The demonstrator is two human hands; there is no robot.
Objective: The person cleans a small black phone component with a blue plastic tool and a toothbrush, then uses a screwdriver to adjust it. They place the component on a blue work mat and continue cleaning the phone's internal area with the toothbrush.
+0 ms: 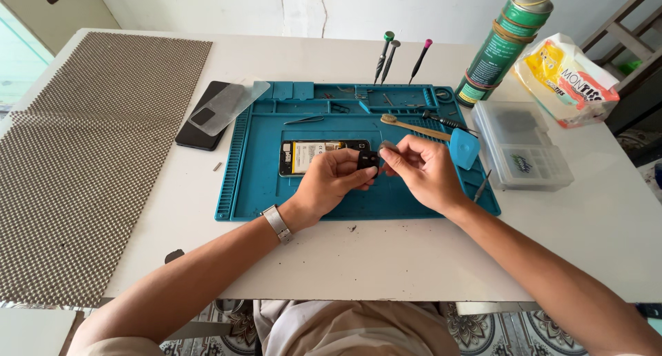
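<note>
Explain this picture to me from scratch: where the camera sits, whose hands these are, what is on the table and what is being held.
The single picture comes from a camera worn on a person's head, looking down at their own two bare hands over a white table. There is no machine here.

The left hand, with a wristwatch on it, pinches a small black part. The right hand meets it from the other side, fingertips on or right beside the part; whether it holds something of its own is too small to tell.

Beneath lies a blue work mat with an opened phone, its insides showing. Around it: a wooden toothbrush, tweezers, three screwdrivers, a green spray can, a clear plastic box and a second dark phone.
</note>
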